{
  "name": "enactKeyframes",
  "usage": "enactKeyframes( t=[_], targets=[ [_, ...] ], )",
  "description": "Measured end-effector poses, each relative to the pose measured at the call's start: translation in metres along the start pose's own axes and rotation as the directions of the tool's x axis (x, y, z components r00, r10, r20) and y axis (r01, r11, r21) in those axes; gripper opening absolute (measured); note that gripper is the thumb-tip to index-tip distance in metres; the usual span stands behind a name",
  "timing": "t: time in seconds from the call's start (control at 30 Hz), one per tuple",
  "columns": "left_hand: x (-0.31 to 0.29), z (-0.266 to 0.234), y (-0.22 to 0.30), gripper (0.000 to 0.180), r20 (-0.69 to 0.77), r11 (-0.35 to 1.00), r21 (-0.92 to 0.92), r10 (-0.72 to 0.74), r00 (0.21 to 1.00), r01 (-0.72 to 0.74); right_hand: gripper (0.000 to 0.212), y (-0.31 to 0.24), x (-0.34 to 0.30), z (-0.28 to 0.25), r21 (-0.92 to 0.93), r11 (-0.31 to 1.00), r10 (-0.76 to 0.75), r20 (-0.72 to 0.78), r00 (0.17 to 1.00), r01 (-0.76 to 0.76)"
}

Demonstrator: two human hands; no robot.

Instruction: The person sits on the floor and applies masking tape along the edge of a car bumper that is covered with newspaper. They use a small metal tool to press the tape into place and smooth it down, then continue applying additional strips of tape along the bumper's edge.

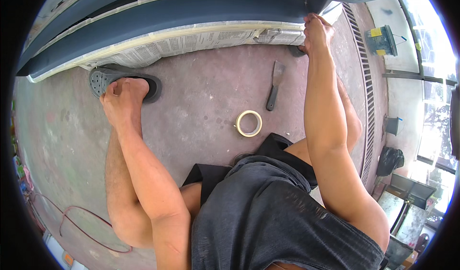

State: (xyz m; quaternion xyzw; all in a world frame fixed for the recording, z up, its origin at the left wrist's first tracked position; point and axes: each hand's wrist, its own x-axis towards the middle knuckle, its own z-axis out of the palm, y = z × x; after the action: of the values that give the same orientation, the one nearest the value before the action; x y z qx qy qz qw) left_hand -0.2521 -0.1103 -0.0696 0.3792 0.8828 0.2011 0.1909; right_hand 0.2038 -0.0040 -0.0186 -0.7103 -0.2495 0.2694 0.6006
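My right hand [318, 34] reaches far forward to the right end of the blue-grey car panel [201, 12]. Its fingers are pinched together against the panel's corner, and what lies between them is hidden. Pale masking tape [191, 30] runs along the panel's lower edge, with newspaper [177, 44] hanging below it. My left hand [120, 102] is low over my left foot, beside the grey clog [99, 83]. The left fingers are curled in, and I cannot make out anything in them. A roll of masking tape [259, 124] lies flat on the floor between my legs.
A putty knife [273, 90] with a black handle lies beyond the tape roll. On the right, a slotted floor drain [366, 92] runs past a blue-grey bucket [382, 42] and a black bag [390, 160]. A thin red hose [91, 210] curves across the floor at lower left.
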Motion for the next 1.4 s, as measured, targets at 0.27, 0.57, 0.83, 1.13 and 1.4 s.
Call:
enactKeyframes(
  t=[0.27,0.57,0.83,1.13,1.4],
  targets=[
    [0.016,0.014,-0.016,0.055,-0.066,0.999,0.041,0.021,0.998,-0.018,0.021,0.01,0.014,0.002,0.067,0.998,-0.02,0.067,0.998,0.016],
    [0.023,0.018,-0.022,0.056,-0.06,0.998,0.054,0.028,0.998,-0.025,0.015,0.003,0.014,0.005,0.069,0.998,0.006,0.075,0.997,-0.011],
    [0.021,0.016,-0.02,0.055,-0.053,0.998,0.059,0.023,0.998,-0.019,0.007,0.001,0.02,0.01,0.13,0.99,0.041,0.068,0.997,-0.05],
    [0.022,0.017,-0.021,0.056,-0.072,0.998,0.06,0.041,0.997,-0.037,0.005,0.0,0.018,0.021,0.244,0.966,0.083,0.025,0.996,-0.086],
    [0.015,0.016,-0.015,0.054,-0.063,0.999,0.006,0.037,0.997,-0.037,0.024,-0.005,-0.021,-0.007,0.083,0.993,0.073,0.133,0.988,-0.084]
  ],
)
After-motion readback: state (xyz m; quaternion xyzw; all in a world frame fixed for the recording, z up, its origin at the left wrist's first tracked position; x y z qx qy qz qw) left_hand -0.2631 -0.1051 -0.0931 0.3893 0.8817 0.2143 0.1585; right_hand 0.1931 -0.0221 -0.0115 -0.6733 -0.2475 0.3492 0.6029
